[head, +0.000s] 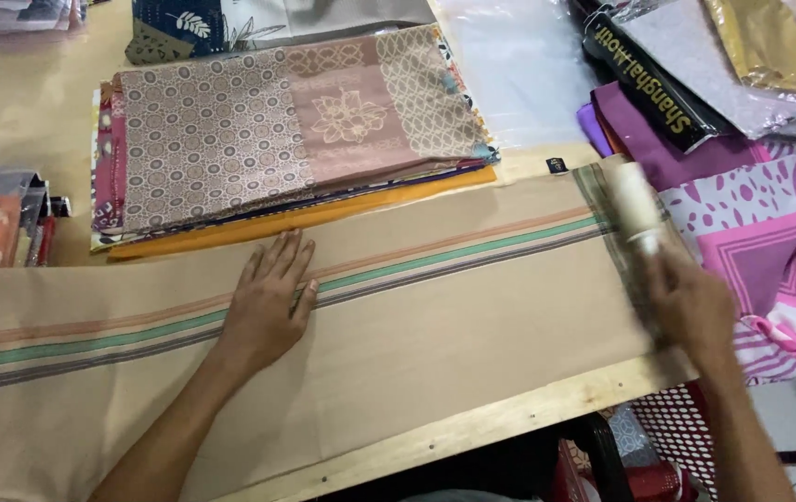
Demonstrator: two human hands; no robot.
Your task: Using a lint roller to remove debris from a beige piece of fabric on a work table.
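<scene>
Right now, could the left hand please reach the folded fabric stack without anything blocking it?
Probably yes: the left hand lies flat on the beige cloth, the stack sits just beyond its fingers, and nothing stands between.

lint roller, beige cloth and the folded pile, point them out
lint roller (635, 203), head view, on its white roll
beige cloth (453, 325), head view, on its plain part
folded pile (221, 139), head view, on the top patterned cloth

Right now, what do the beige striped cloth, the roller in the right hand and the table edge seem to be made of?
The beige striped cloth looks like a woven, matte fabric, lying flat with fine stripes. The roller held by the right hand seems to be a pale paper or sticky-sheet roll on a white plastic handle, though blur leaves that open. The table edge looks like bare light wood, with visible grain and small screws.
</scene>
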